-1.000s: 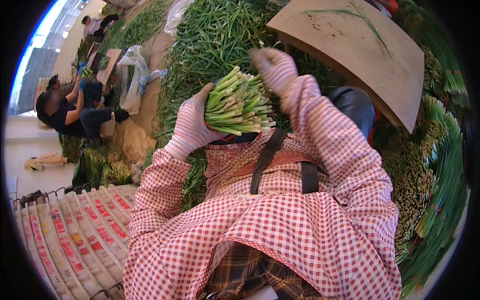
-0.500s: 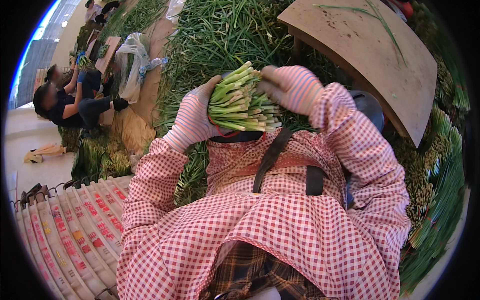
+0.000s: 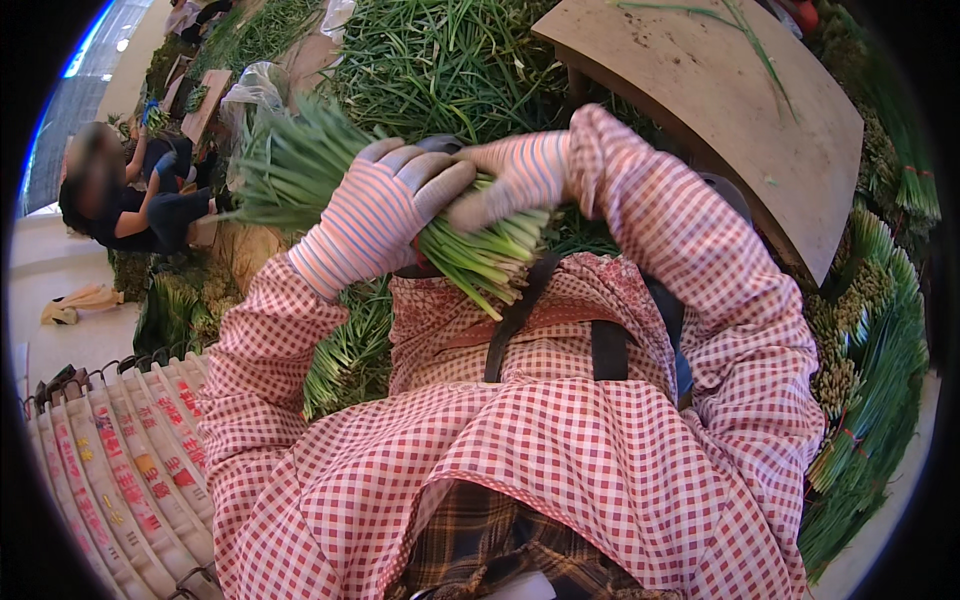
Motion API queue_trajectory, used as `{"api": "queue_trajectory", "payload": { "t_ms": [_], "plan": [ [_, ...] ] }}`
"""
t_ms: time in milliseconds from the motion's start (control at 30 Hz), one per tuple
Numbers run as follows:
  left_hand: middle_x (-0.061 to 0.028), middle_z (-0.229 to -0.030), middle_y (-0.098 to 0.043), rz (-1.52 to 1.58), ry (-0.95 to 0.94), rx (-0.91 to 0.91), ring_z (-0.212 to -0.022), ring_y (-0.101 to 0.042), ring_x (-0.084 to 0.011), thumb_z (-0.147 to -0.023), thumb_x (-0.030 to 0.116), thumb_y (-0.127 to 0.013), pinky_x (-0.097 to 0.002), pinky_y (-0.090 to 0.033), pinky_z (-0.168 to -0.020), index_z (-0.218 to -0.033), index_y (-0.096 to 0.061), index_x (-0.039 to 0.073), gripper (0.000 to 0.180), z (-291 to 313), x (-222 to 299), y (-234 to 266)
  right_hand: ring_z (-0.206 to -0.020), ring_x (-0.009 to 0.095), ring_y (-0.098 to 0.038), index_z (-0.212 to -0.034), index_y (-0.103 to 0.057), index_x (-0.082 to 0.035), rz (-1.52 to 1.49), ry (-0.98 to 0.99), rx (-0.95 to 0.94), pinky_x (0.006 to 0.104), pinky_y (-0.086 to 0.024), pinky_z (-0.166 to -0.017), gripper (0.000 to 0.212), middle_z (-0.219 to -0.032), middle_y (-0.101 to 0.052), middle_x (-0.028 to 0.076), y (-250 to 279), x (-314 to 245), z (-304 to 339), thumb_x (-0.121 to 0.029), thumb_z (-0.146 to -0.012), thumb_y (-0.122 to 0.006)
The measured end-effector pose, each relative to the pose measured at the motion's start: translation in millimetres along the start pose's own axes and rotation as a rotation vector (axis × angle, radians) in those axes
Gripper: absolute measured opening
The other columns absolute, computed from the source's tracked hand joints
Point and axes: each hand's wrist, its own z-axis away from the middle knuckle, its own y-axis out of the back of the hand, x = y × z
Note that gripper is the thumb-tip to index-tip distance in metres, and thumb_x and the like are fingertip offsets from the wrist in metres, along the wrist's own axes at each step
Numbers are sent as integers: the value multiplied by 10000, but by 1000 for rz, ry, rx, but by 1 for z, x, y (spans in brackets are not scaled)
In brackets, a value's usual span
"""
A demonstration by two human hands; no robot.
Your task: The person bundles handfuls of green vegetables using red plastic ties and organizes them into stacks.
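Matt knitted cloth, greyed and dull at the fingers, covered the left hand (image 3: 372,208) and the right hand (image 3: 515,175), while the bundle of green stalks (image 3: 460,252) looked smooth with a faint sheen. The checked jacket (image 3: 500,430) was matt woven cloth, much creased, the plaid garment (image 3: 480,525) was also dull cloth, and the dark strap (image 3: 609,350) resembled flat webbing. The board (image 3: 690,110) looked like matt wood, rough with specks of dirt, and the bag (image 3: 256,86) was thin, crinkled, glossy plastic.
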Motion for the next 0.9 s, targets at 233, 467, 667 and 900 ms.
{"api": "queue_trajectory", "payload": {
  "t_ms": [233,467,667,900],
  "plan": [
    [-100,-1199,-608,-205,-209,78,-1153,-578,-292,-566,269,-784,-564,-368,-1017,-1238,-541,124,730,-32,-5,31,-1187,219,-543,-1437,-333,-13,-365,294,157,361,-429,-1039,905,-1283,-574,129,-11,31,25,-234,-717,-835],
    [-127,-1195,-605,364,386,325,-1131,-577,-266,-676,328,-829,-409,-417,-1007,-1167,-586,55,612,17,-21,23,-1070,229,-628,-1380,-409,20,-705,476,288,346,-519,-942,703,-1229,-599,155,9,49,73,-226,-813,-744],
    [-158,-1420,-427,2222,177,388,-1270,-478,-291,-711,720,-654,-455,-372,-1085,-1428,-321,3,1068,-28,15,-57,-1073,235,-632,-1295,-532,16,-822,498,189,353,-485,-988,609,-1214,-631,158,-3,24,47,-448,-908,-616],
    [-186,-1194,-627,2727,-119,635,-1094,-612,-316,-858,650,-538,-471,-459,-1019,-1279,-542,9,767,-74,0,-75,-811,137,-610,-1086,-650,-4,143,292,1115,266,-503,-738,410,-911,-662,70,-27,-10,103,-368,-901,-627]
  ]
}}
